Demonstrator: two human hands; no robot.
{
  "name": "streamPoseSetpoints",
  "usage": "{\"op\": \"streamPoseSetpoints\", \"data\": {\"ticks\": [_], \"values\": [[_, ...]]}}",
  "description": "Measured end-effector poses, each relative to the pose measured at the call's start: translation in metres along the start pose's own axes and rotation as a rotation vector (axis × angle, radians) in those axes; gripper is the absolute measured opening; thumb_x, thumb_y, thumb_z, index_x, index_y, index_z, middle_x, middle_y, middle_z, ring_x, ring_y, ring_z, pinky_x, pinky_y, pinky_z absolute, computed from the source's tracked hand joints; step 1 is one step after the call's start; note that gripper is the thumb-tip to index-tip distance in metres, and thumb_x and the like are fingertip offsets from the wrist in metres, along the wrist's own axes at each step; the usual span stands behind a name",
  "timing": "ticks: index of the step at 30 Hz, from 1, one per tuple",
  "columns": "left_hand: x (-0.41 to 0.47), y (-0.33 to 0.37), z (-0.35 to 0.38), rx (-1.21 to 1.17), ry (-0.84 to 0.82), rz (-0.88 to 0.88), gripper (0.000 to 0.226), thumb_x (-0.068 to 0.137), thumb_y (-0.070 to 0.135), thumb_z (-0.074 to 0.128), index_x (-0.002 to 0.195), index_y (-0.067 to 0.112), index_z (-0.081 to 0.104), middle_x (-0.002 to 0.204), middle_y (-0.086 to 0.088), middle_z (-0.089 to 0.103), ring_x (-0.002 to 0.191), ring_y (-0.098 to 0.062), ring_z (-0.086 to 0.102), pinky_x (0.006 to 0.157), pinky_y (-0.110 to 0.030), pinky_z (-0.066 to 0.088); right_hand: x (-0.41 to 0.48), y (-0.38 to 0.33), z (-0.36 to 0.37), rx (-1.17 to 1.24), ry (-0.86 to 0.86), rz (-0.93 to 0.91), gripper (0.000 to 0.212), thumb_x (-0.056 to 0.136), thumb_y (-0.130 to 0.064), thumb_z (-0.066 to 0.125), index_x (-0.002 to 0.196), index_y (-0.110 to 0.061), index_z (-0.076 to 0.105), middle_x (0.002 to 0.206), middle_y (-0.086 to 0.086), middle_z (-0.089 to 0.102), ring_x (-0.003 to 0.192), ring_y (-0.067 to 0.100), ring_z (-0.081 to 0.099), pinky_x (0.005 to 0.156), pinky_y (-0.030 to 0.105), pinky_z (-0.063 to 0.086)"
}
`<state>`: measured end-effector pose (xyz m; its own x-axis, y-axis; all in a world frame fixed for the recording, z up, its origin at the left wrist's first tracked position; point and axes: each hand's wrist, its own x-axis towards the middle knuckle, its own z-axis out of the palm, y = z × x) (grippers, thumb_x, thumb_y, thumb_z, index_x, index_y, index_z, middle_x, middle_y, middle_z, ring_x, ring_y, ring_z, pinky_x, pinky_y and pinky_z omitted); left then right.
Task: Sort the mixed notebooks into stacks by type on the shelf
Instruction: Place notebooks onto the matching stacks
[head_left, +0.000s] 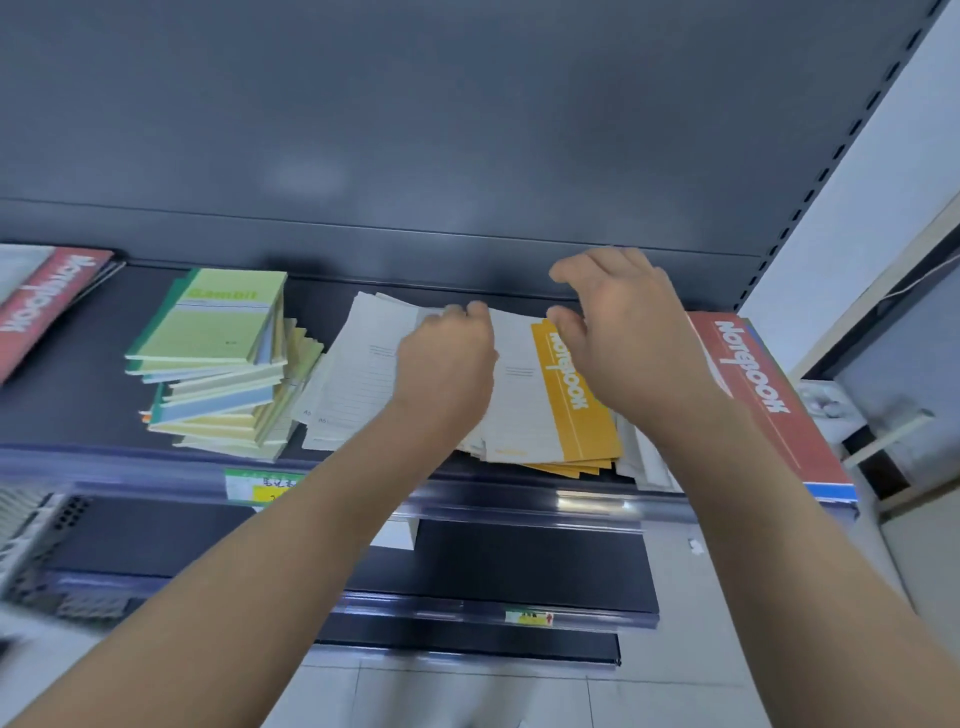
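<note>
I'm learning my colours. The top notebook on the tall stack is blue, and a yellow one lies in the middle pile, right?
Not quite. The head view shows the top notebook on the tall stack is green, not blue. The yellow one does lie in the middle pile.

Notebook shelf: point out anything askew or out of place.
The pastel stack on the left is skewed, covers fanned at different angles. The middle pile of white and yellow notebooks is splayed and juts over the shelf at its front edge.
</note>
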<state>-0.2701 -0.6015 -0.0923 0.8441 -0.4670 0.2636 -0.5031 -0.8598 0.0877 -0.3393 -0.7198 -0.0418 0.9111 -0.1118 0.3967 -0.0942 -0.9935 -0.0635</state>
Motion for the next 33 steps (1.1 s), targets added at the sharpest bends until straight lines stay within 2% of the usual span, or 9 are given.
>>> {"op": "streamPoseSetpoints", "data": {"ticks": [5,8,10,14,18,22,25,33], "values": [[-0.024,-0.064,-0.055,-0.193,0.278,0.074,0.018,0.093,0.018,0.052,0.106,0.006,0.053,0.102,-0.011,0.054,0.093,-0.031,0.052,0.066,-0.039,0.038,0.016,-0.059,-0.010,0.028,0.050,-0.085,0.027,0.091,-0.017,0.054,0.117,-0.008,0.056,0.116,0.011,0.057,0.109,0.032,0.047,0.088,0.039,0.034],[-0.048,-0.113,-0.079,-0.182,0.434,0.117,0.014,0.087,0.015,0.060,0.094,0.003,0.057,0.091,-0.014,0.055,0.082,-0.034,0.052,0.060,-0.033,0.031,0.025,-0.107,-0.014,0.040,0.071,-0.123,0.027,0.092,-0.019,0.052,0.117,-0.009,0.054,0.117,0.009,0.056,0.109,0.031,0.045,0.088,0.038,0.033],[-0.064,-0.148,-0.093,-0.130,0.480,0.136,0.014,0.085,0.013,0.060,0.091,0.001,0.058,0.087,-0.015,0.056,0.076,-0.035,0.054,0.056,-0.034,0.034,0.029,-0.145,-0.016,0.053,0.082,-0.158,0.028,0.093,-0.020,0.050,0.119,-0.010,0.053,0.119,0.008,0.054,0.109,0.030,0.045,0.088,0.037,0.032],[-0.097,-0.222,-0.118,-0.043,0.523,0.134,0.018,0.080,0.016,0.056,0.088,-0.001,0.058,0.083,-0.018,0.054,0.071,-0.037,0.054,0.051,-0.041,0.045,0.034,-0.227,-0.017,0.073,0.082,-0.222,0.027,0.094,-0.021,0.047,0.119,-0.012,0.052,0.118,0.005,0.053,0.108,0.027,0.043,0.087,0.035,0.031],[-0.131,-0.291,-0.134,-0.007,0.556,0.070,0.017,0.082,0.015,0.054,0.088,-0.001,0.058,0.083,-0.017,0.054,0.073,-0.037,0.054,0.053,-0.044,0.046,0.037,-0.307,-0.010,0.103,0.096,-0.282,0.028,0.094,-0.023,0.049,0.119,-0.012,0.053,0.119,0.006,0.053,0.109,0.028,0.044,0.086,0.036,0.031],[-0.160,-0.350,-0.139,0.008,0.540,0.024,0.016,0.083,0.014,0.057,0.092,0.000,0.059,0.085,-0.016,0.057,0.074,-0.036,0.056,0.054,-0.041,0.047,0.039,-0.370,0.002,0.137,0.100,-0.310,0.027,0.093,-0.022,0.050,0.117,-0.011,0.054,0.116,0.007,0.055,0.106,0.029,0.045,0.086,0.036,0.031],[-0.175,-0.387,-0.139,0.008,0.500,-0.037,0.015,0.083,0.011,0.064,0.093,0.001,0.059,0.085,-0.014,0.057,0.075,-0.035,0.056,0.052,-0.040,0.047,0.044,-0.409,0.012,0.152,0.073,-0.340,0.026,0.094,-0.021,0.050,0.117,-0.011,0.054,0.117,0.007,0.054,0.108,0.029,0.045,0.087,0.036,0.031],[-0.169,-0.455,-0.124,-0.025,0.458,-0.143,0.019,0.082,0.013,0.067,0.095,0.002,0.058,0.087,-0.013,0.057,0.079,-0.036,0.057,0.057,-0.045,0.050,0.080,-0.467,0.046,0.169,0.020,-0.384,0.027,0.092,-0.021,0.052,0.118,-0.012,0.054,0.117,0.007,0.055,0.107,0.029,0.046,0.088,0.039,0.035]]}}
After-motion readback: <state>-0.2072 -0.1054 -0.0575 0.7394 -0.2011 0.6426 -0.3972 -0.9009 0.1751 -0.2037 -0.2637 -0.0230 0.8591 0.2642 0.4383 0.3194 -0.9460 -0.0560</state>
